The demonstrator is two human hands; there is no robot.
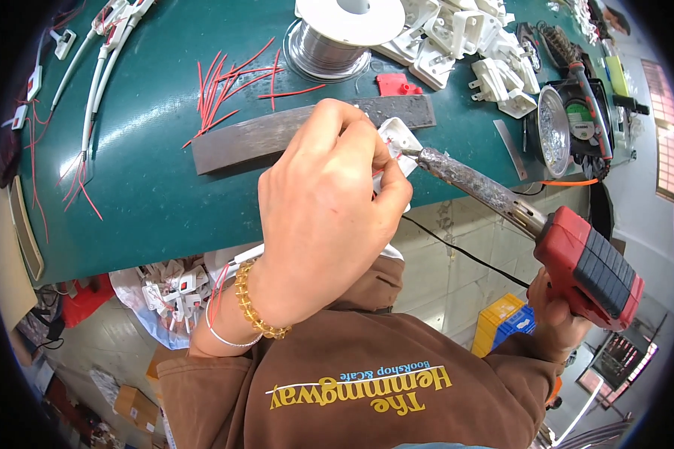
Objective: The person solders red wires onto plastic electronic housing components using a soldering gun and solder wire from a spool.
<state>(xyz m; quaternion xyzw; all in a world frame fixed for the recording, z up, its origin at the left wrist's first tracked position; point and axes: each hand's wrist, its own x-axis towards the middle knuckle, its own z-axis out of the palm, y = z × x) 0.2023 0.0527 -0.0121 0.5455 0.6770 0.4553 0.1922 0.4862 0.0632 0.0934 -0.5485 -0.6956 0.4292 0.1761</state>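
My left hand (326, 198), fingers pinched together, grips a small white plug housing (398, 137) at the table's near edge. A little red wire shows by its fingertips, partly covered by them. White cable with red wire ends passes beneath that wrist. On the right, my right hand (556, 310) is wrapped around the red and black handle of a soldering gun (593, 262). The gun's tip meets the inside of the housing. Behind the left hand lies a dark flat bar (236, 146). Several loose red wires (216, 90) are scattered beyond it.
A spool of solder wire (326, 56) stands at the back. White plug housings (457, 34) are heaped to its right, near a red block (399, 84). A round metal dish (553, 131) sits farther right. White cables (101, 71) lie left; a bag of parts (174, 299) is below the table.
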